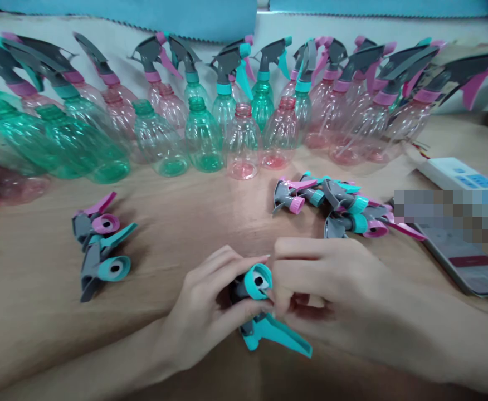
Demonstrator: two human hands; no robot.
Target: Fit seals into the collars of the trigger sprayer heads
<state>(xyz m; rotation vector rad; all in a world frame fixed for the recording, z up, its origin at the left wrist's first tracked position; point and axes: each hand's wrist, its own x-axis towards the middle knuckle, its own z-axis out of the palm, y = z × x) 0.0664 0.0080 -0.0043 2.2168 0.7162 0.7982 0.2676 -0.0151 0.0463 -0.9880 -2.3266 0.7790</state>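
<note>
Turquoise sprayer (269, 331), partly hidden by hands (208, 298).

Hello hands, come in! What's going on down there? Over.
Left hand gripping turquoise-and-grey trigger sprayer. Right hand curled against it, grip hidden. Pile of loose sprayer heads just beyond right hand. Over.

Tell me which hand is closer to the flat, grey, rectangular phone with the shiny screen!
Right. The right hand is left of the phone; the left hand is farther left.
</note>
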